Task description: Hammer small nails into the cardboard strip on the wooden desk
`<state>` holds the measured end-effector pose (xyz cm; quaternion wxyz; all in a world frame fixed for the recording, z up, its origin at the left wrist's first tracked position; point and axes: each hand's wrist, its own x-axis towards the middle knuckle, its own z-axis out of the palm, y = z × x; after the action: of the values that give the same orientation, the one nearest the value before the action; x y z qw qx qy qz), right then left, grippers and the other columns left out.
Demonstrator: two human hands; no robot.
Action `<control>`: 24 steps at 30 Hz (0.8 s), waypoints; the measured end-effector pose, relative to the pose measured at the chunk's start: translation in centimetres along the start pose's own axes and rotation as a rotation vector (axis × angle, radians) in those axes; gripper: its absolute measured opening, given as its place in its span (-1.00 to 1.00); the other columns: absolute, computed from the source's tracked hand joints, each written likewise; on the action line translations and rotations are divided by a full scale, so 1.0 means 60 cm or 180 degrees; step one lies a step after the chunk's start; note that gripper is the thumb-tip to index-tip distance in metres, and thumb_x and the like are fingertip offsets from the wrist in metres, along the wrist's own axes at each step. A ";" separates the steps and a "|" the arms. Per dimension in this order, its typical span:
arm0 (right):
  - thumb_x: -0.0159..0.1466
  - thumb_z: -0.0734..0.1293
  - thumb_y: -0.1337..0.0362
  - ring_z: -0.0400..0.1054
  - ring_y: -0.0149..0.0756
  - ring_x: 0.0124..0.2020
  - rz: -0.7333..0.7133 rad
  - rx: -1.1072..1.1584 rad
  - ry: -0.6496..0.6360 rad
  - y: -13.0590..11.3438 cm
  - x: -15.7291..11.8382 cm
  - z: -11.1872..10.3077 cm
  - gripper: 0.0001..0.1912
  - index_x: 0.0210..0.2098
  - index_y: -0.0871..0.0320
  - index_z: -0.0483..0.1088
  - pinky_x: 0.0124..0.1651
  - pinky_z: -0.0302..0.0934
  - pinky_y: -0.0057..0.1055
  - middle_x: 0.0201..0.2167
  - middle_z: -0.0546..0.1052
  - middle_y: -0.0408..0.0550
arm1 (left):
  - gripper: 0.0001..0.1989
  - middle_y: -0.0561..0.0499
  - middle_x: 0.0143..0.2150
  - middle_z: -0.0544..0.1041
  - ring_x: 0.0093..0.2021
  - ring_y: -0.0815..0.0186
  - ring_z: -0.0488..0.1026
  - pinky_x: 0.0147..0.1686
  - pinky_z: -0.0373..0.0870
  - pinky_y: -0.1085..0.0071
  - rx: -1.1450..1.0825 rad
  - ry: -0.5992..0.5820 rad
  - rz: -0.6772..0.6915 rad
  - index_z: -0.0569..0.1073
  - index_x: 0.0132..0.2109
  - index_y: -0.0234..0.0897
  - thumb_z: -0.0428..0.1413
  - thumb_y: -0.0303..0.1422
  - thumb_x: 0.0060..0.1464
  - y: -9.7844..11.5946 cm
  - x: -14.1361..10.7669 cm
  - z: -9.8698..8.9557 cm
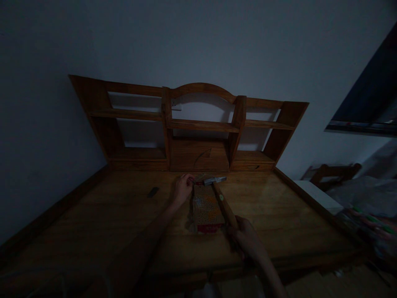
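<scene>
My right hand (243, 232) is wrapped round the wooden handle of a hammer (223, 203). The metal hammer head lies over the far right corner of a speckled tan slab (209, 209), which has orange marks and red bands at its ends. It rests on the wooden desk, and its material is too dark to tell. At the slab's far left corner, my left hand (184, 188) has its fingertips pinched together. Whatever they hold, if anything, is too small and dim to make out.
A wooden shelf unit (166, 124) rises along the desk's back edge, against the wall. Left of my left hand, a small dark flat piece (153, 192) lies on the desk (124, 215). A wooden chair (336, 176) and plastic-wrapped things (362, 194) are beyond the right edge.
</scene>
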<state>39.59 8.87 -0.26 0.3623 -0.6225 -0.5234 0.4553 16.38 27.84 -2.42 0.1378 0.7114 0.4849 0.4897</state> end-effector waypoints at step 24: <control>0.07 0.24 0.26 0.23 -0.44 -0.69 0.0001 -0.0147 0.0085 0.003 0.003 0.000 -0.78 -0.31 0.23 0.34 -0.69 0.07 -0.55 -0.62 0.35 -0.20 | -0.73 0.01 -0.28 0.49 -0.28 0.34 0.46 -0.21 0.40 0.43 -0.0047 -0.0033 0.0011 0.46 -0.26 -0.24 -0.02 -0.63 -0.04 -0.012 0.000 0.004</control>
<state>39.68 9.04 -0.45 0.3547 -0.6367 -0.5289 0.4348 16.20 28.25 -3.04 0.1447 0.7138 0.4794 0.4897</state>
